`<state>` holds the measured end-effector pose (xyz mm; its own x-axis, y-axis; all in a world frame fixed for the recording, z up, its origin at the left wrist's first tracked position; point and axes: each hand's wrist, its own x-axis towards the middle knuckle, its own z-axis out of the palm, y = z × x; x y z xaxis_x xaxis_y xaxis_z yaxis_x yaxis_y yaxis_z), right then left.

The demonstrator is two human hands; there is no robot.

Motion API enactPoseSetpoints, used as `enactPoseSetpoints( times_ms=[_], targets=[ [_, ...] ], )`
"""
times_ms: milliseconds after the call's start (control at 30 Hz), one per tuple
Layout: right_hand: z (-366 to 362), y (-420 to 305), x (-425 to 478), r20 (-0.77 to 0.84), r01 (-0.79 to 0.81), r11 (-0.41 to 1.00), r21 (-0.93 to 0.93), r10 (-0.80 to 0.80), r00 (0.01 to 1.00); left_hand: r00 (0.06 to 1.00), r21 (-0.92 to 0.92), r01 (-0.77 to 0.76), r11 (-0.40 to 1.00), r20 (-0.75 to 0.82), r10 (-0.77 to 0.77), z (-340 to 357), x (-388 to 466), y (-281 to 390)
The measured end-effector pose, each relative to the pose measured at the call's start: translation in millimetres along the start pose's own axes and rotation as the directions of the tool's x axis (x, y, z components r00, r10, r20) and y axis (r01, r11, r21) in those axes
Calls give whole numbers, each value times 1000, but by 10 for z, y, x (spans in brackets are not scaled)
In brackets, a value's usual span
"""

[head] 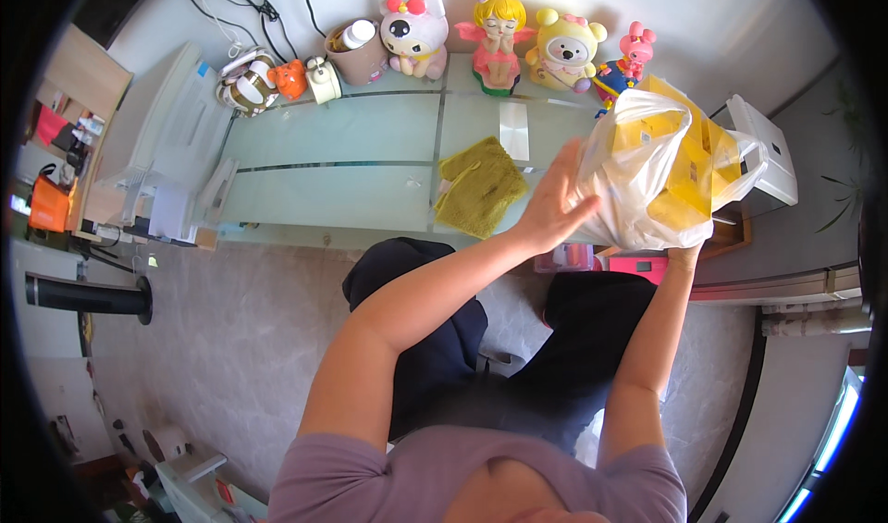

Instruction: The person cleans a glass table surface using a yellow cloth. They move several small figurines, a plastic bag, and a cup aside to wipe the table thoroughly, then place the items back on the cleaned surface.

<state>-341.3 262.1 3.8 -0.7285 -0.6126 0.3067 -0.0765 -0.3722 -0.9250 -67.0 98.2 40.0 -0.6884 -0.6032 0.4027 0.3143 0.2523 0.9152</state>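
Observation:
A white translucent plastic bag (pixel 610 183) with yellow boxes (pixel 683 169) inside is held up over the right end of the glass-topped table (pixel 333 197). My left hand (pixel 558 200) lies against the bag's left side, fingers spread. Under the bag's lower right is my right hand (pixel 687 252), supporting it; most of its fingers are hidden by the bag. An olive-green cloth (pixel 482 186) lies folded on the table, left of my left hand. Behind it a small pale rectangular piece (pixel 514 132) rests on the glass.
Several painted figurines (pixel 499 37) line the wall side of the table, with a brown pot (pixel 357 58) and a small white clock (pixel 322 80). A white printer-like machine (pixel 152 141) stands left. A white device (pixel 763 148) is at the right. Below the table are a pink box (pixel 638 268) and a plastic container (pixel 565 258).

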Motion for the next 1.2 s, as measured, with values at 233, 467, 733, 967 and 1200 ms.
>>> enactPoseSetpoints(
  times_ms=[233,467,733,967,1200],
  targets=[
    [590,-440,-40,-316,198,970,139,-146,938,993,665,-61,744,-34,112,-787,-567,29],
    [1819,-813,-1574,-133,682,589,-433,-790,598,970,961,-178,210,208,-125,-1047,-644,-17],
    [2341,1206,-3471,513,113,510,-853,777,365,958,973,-154,171,189,-214,-1361,111,-446],
    [1690,1751,-3905,-125,-85,-123,-989,992,13,959,992,63,111,-30,-280,-2661,-327,-197],
    [2126,1944,-3902,-205,-119,-236,-964,952,-228,846,958,-75,276,207,-492,-2383,-757,406]
  ],
)
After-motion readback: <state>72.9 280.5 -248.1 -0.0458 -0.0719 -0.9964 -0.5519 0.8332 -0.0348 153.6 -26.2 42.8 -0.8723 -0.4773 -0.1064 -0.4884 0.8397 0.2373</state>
